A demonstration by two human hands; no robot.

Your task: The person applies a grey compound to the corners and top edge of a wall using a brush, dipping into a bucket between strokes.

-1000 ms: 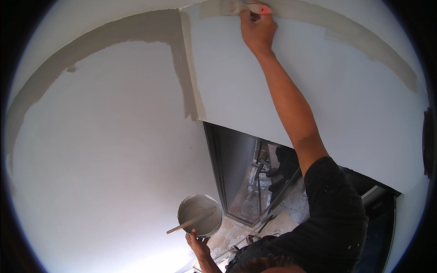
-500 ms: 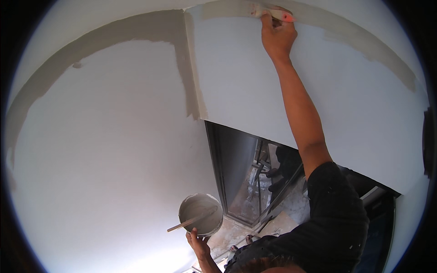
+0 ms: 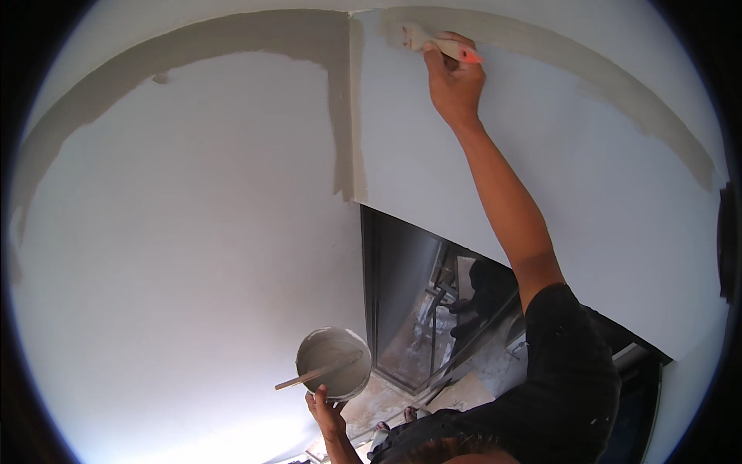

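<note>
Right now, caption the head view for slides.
Right hand holds a brush at a greyish wall band; left hand supports a bucket.

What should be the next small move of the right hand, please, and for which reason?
Probably the right hand should draw the brush slightly left, toward the wall corner. The brush is near the left end of the right wall's grey band, and a paler gap seems to lie between that end and the corner.
</note>
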